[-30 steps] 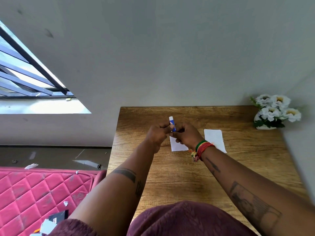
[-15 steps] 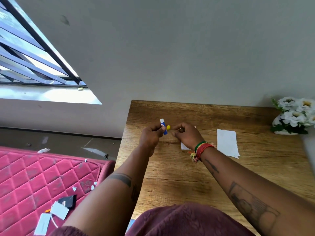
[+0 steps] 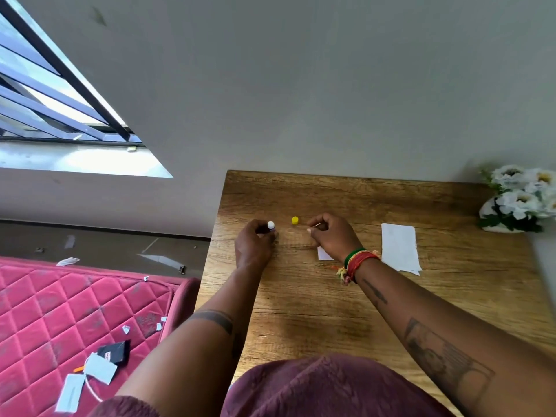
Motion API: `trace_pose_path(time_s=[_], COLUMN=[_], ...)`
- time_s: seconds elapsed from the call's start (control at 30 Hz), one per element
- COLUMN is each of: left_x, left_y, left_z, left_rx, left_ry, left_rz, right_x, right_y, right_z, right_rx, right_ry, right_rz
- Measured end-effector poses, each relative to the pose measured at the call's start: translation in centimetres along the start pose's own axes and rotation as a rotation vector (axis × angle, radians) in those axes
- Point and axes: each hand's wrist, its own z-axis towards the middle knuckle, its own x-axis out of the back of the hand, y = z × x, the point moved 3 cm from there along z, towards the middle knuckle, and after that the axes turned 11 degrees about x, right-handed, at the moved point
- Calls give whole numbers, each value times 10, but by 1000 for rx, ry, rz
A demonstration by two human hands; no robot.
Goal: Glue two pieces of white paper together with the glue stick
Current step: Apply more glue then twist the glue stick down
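Wooden table [image 3: 301, 311] set against a grey wall; window with dark bars upper left; pink quilted mattress [image 3: 60, 311] to the left, littered with paper scraps and a small black item

Vase of white flowers [image 3: 520, 203] at the table's far right edge

Larger white paper [image 3: 399, 246] lies flat on the table, right of the right hand, near it but not touching. Smaller white paper [image 3: 324, 254] mostly hidden beneath the right wrist, only a corner showing. The two sheets lie apart, not overlapped

Left hand [image 3: 254, 245] curled round the glue stick [image 3: 271, 226], which it holds upright, white tip showing above the fingers, body mostly hidden in the fist. Cap off

Right hand [image 3: 329, 236] near the left, a clear gap between them. Fingers curled, thumb and forefinger close together as in a pinch; cannot tell whether anything is held. Coloured thread bands at that wrist

Yellow cap [image 3: 295, 220] stands on the table between the hands, just beside the right fingertips, apparently not gripped

Progress, as judged: early. Done: stick taken up and uncapped. Left: no glue visible on either sheet; spread glue on one paper, lay the other over it, press down. Right hand will likely need to steady a sheet while the left applies

Risk: light paper may slide or lift under the stick if not pinned
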Motion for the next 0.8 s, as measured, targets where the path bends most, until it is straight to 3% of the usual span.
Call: trace_pose_path(time_s=[0.53,0.8], left_x=[-6,-37], left_y=[-13,-4], left_z=[-18,-47], left_rx=[51,-79], left_ry=[21,-24], left_rz=[64,155], right_x=[17,38], right_y=[7,21], right_z=[-20,-48], right_rx=[-14,-58], right_ry=[82,150], right_rz=[14,56])
